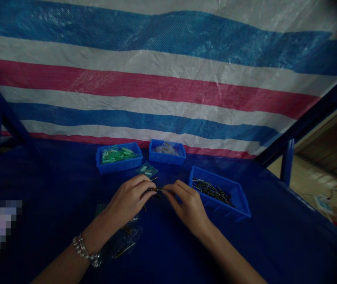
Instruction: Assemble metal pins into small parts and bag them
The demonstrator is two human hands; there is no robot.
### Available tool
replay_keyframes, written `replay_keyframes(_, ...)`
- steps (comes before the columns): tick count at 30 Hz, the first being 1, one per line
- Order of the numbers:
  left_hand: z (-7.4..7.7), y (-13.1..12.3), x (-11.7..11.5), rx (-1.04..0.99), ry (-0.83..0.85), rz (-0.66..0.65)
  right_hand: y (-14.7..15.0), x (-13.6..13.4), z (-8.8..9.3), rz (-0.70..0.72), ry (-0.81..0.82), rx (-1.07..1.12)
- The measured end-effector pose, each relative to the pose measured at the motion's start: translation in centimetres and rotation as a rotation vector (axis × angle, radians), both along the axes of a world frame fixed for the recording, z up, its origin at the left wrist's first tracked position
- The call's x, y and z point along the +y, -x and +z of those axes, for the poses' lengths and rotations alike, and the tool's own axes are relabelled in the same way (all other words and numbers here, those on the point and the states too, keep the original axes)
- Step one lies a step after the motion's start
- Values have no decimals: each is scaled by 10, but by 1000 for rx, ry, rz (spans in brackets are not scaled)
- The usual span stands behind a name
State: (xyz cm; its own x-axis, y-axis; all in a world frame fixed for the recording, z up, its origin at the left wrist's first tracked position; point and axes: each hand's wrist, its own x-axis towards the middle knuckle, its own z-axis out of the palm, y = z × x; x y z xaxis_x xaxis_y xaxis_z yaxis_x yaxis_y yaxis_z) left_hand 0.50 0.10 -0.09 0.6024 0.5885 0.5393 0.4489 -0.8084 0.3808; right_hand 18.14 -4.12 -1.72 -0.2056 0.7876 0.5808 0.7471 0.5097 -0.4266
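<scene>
My left hand [129, 195], with a silver bracelet [81, 249] at the wrist, pinches one end of a thin dark metal rod [159, 190]. The fingers of my right hand [187, 201] are closed on its other end. Its exact kind is too small to make out. More thin rods lie just under the fingers, partly hidden. Below my left forearm are clear plastic bags [127, 240] with slim gold-coloured rods in them. A small bag with white pieces [147, 170] lies just beyond my hands.
At the right, a blue bin [239, 215] holds many dark thin rods [212, 191]. Farther back, one blue bin [121, 166] contains green packets, and another [168, 159] clear packets. A striped tarp [156, 86] hangs behind the blue table [168, 252], between blue frame posts [288, 161].
</scene>
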Motion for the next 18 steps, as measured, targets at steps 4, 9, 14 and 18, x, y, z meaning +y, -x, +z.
replay_keyframes(4, 1, 0, -1, -20, -14, -8, -1, 1, 0, -9, -2, -26)
replay_keyframes(9, 1, 0, 0, -21, -24, -14, -2, 1, -1, -3, -5, -15)
replay_keyframes(14, 2, 0, -1, -25, -31, -25, -2, 0, -1, -4, -18, -33)
replay_keyframes(18, 2, 0, -1, -22, -38, -22, -2, 0, -1, -6, -24, -36)
